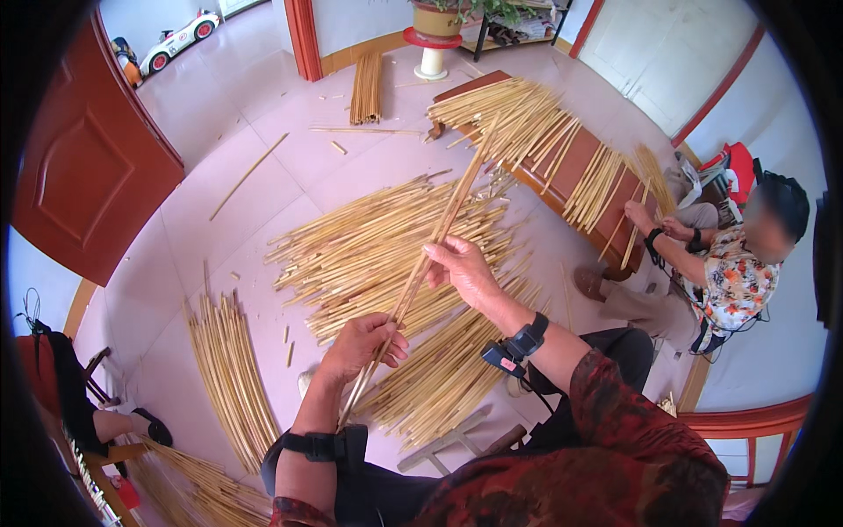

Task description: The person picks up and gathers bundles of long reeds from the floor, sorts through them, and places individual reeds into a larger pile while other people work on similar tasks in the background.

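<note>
Both of my hands hold a few long, thin plant stalks [423, 270], which slant from my lap up to the right. My left hand [364, 346] grips their lower part. Farther up, my right hand [464, 269] pinches the same stalks between thumb and fingers. Beneath them, a wide pile of straw-coloured stalks [355, 244] lies on the tiled floor. Another pile [454, 382] is spread closer to my knees, below my right forearm. To the left lies a separate row of stalks [230, 375].
A low wooden bench [560, 165] at the upper right bears more stalks. A seated person [737, 263] handles stalks at its far end. A darker bundle [367, 89] lies near a potted plant [438, 20]. At the left are a door [92, 145] and another person's leg [118, 425].
</note>
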### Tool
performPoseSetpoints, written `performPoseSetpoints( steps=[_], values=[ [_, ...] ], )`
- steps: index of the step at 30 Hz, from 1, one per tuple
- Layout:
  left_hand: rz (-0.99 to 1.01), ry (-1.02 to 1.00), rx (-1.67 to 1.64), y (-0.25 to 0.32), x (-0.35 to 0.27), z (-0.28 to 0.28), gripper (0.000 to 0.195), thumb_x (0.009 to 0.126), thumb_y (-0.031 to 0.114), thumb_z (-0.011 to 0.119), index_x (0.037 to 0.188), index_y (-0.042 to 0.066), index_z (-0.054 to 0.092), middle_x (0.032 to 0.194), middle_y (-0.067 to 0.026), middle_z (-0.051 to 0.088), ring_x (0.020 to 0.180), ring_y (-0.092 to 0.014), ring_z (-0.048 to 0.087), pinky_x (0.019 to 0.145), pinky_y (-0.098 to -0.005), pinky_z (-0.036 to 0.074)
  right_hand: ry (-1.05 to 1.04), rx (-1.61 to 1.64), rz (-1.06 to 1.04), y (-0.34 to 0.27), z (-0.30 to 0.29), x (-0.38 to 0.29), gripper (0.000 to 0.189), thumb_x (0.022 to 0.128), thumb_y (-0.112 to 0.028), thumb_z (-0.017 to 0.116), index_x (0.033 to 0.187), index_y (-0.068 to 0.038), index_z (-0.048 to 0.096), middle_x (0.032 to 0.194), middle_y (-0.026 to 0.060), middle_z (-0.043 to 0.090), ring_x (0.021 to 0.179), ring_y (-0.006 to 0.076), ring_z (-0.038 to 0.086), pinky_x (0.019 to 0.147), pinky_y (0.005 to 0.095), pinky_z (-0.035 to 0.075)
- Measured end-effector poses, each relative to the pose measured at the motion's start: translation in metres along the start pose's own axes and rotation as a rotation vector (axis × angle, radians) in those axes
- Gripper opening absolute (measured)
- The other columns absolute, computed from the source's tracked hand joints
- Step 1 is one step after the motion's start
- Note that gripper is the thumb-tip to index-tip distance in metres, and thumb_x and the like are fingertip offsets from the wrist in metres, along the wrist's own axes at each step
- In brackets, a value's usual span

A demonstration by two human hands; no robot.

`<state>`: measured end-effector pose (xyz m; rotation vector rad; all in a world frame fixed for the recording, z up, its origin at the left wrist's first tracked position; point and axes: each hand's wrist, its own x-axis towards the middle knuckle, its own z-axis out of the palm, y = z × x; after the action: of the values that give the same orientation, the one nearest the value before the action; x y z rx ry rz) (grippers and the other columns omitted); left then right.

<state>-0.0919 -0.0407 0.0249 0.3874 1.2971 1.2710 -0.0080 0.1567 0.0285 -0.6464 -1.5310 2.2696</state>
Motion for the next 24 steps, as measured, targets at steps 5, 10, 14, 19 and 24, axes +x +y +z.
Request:
performPoseSetpoints(
  steps=[5,10,14,19,24],
  values=[
    [0.017,-0.044,-0.038,0.000,0.005,-0.003,0.020,0.088,0.016,0.043,0.088,-0.001,0.052,0.077,-0.0098,0.058,0.067,-0.018,0.059,0.059,-0.0295,0.050,-0.107,0.013,0.022,-0.005,-0.009,0.000,0.021,0.085,-0.021,0.052,0.090,0.000,0.052,0.072,0.0056,0.056,0.057,0.0098,0.055,0.052,0.0232,0.049],
    [0.055,0.049,-0.107,0.006,0.003,-0.005,0.019,0.088,0.014,0.044,0.092,-0.003,0.052,0.081,-0.0130,0.059,0.072,-0.020,0.060,0.062,-0.0307,0.052,-0.148,-0.012,0.049,-0.022,-0.017,0.002,0.036,0.085,-0.020,0.051,0.113,0.002,0.044,0.087,0.0101,0.057,0.068,0.0135,0.056,0.064,0.0273,0.049],
    [0.049,0.044,-0.154,0.009,-0.003,-0.013,0.017,0.085,0.010,0.050,0.095,-0.004,0.051,0.083,-0.0143,0.059,0.072,-0.020,0.061,0.061,-0.0285,0.052,-0.190,-0.022,0.016,-0.036,-0.021,0.005,0.043,0.085,-0.019,0.050,0.121,0.001,0.037,0.094,0.0124,0.057,0.078,0.0152,0.055,0.073,0.0294,0.046],
    [0.058,-0.009,-0.159,0.012,-0.007,-0.014,0.017,0.084,0.009,0.051,0.096,-0.003,0.052,0.082,-0.0132,0.059,0.073,-0.020,0.061,0.062,-0.0293,0.052,-0.287,0.019,0.001,-0.042,-0.020,0.013,0.039,0.086,-0.019,0.049,0.119,0.000,0.041,0.095,0.0103,0.056,0.078,0.0147,0.054,0.071,0.0282,0.047],
    [0.058,-0.009,-0.136,0.016,-0.010,-0.012,0.017,0.084,0.008,0.051,0.097,-0.003,0.052,0.082,-0.0116,0.059,0.074,-0.019,0.060,0.062,-0.0292,0.053,-0.314,0.069,-0.017,-0.043,-0.020,0.019,0.036,0.085,-0.018,0.049,0.117,-0.001,0.042,0.096,0.0088,0.055,0.080,0.0148,0.054,0.070,0.0279,0.046]
  ],
)
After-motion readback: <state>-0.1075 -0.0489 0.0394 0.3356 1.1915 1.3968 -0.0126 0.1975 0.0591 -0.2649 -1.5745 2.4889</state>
